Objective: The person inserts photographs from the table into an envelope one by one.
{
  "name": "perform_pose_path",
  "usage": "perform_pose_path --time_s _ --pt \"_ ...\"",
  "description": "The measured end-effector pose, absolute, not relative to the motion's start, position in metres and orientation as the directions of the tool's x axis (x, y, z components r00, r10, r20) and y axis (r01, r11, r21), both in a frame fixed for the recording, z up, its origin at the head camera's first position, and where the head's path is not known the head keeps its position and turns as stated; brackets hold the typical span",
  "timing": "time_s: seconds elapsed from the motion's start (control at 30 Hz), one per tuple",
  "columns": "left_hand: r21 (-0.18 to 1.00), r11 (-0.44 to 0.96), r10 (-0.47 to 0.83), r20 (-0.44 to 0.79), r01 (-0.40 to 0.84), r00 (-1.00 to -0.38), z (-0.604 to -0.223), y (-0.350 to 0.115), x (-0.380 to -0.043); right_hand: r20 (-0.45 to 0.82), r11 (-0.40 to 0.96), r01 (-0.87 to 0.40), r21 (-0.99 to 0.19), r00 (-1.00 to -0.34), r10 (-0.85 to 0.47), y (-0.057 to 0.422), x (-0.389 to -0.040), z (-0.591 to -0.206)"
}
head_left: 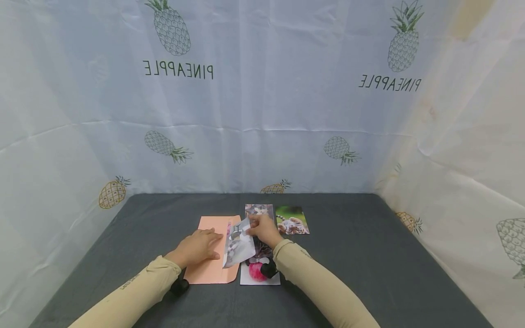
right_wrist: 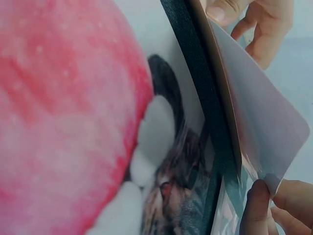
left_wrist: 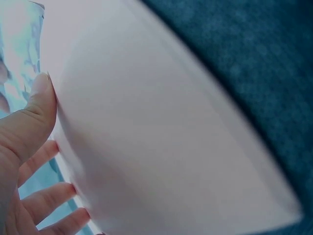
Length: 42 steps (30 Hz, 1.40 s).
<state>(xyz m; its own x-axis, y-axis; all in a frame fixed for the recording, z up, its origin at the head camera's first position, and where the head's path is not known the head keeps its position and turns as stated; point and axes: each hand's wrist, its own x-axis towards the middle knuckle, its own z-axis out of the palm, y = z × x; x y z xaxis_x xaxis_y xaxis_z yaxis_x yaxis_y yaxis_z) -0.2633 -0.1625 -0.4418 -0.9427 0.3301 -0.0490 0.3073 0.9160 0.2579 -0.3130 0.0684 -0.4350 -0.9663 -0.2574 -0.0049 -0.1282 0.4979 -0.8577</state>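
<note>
Step in hand looks like moving one grey photo print at the right edge of the pink envelope; can't tell whether it's going in or coming out. The print is tilted, between the envelope and the laid-out photos, overlapping both from the head view. Hands are apart: left hand rests on the envelope, fingers spread, thumb held away from them; right hand pinches the print at its upper right side. On the dark counter just right of the envelope: pink-ball photo nearest, furry-animal photo behind, tiger-cub photo beside that one. Next move, my guess: left hand steadies the envelope while right hand either squares the print to the mouth and slides it, or lifts it clear and lays it flat near the others. Main risk is bending the print or dragging the envelope along.
</note>
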Motion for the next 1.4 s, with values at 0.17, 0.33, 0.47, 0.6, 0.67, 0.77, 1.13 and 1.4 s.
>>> perform_pose_path --time_s 0.17,0.33,0.47,0.6,0.67,0.77,1.13,1.4 --pt "0.243 0.909 0.354 -0.022 0.338 -0.935 -0.440 -0.164 -0.261 0.021 0.511 -0.164 -0.843 -0.961 -0.274 0.073 -0.307 -0.437" --pt "0.243 0.909 0.355 -0.023 0.339 -0.935 -0.440 -0.164 -0.261 0.011 0.463 -0.160 -0.872 -0.951 -0.308 0.080 -0.296 -0.437" --pt "0.249 0.913 0.343 -0.033 0.325 -0.939 -0.440 -0.163 -0.262 -0.014 0.419 -0.134 -0.898 -0.944 -0.331 0.087 -0.288 -0.437" --pt "0.242 0.912 0.348 -0.033 0.330 -0.937 -0.439 -0.163 -0.262 -0.016 0.389 -0.126 -0.913 -0.939 -0.343 0.090 -0.283 -0.437" --pt "0.239 0.911 0.353 -0.030 0.337 -0.935 -0.438 -0.163 -0.262 -0.016 0.372 -0.122 -0.920 -0.938 -0.348 0.090 -0.281 -0.437" --pt "0.238 0.910 0.355 -0.030 0.339 -0.934 -0.438 -0.163 -0.261 -0.005 0.334 -0.124 -0.934 -0.933 -0.359 0.088 -0.279 -0.439" --pt "0.245 0.919 0.333 -0.062 0.309 -0.941 -0.438 -0.161 -0.261 0.011 0.357 -0.147 -0.923 -0.934 -0.358 0.073 -0.273 -0.439" --pt "0.255 0.917 0.331 -0.061 0.306 -0.942 -0.438 -0.161 -0.263 -0.005 0.431 -0.154 -0.889 -0.938 -0.347 0.060 -0.272 -0.435"
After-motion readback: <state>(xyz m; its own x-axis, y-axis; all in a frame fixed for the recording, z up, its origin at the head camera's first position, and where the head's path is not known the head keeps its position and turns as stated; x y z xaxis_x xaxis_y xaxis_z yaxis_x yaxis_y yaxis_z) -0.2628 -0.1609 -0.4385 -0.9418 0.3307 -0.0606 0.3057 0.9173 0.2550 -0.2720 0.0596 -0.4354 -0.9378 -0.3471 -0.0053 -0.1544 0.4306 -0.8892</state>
